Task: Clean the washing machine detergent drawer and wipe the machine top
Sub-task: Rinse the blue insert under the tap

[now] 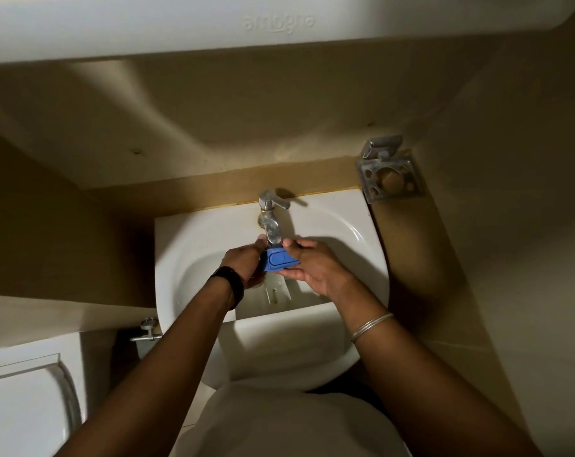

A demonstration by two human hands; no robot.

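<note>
A small blue plastic drawer insert [278, 262] is held under the spout of a chrome tap [270, 219], over a white sink [345, 235]. My left hand [244, 263] grips its left side with curled fingers. My right hand [312, 267] holds its right side, thumb on top and fingers beneath. A white drawer part [279, 291] lies in the basin below my hands. I cannot make out any running water.
A metal toothbrush holder [390, 174] is fixed to the beige wall at the right. A white toilet tank [25, 400] stands at lower left, with a chrome valve [147, 331] beside it. A white shelf [180, 24] runs overhead.
</note>
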